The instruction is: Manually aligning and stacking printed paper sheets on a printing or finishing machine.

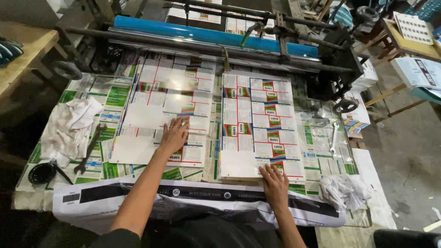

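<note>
Two sheet stacks (165, 115) (262, 124) side by side; wrench (90, 148) left.

gap between sheet stacks (217, 124) open | wrench (90, 148), rags (69, 126) crowd left | roller (206, 34) probably blocks behind

Desk (367, 220): surface almost wholly hidden under printed sheets and a white plastic wrapper (197, 200), whose near edge drops out of sight behind the person's dark clothing. Left hand (173, 137) and right hand (274, 185): each palm hides the patch of printed sheet beneath it, while both arms are cut off by the near edge. Blue roller (216, 34): right end hidden behind dark machine parts; the wooden table (27, 50) at far left and the white stack (420, 73) at far right are cropped by the edges, and the small print on all sheets is too small to tell.
</note>
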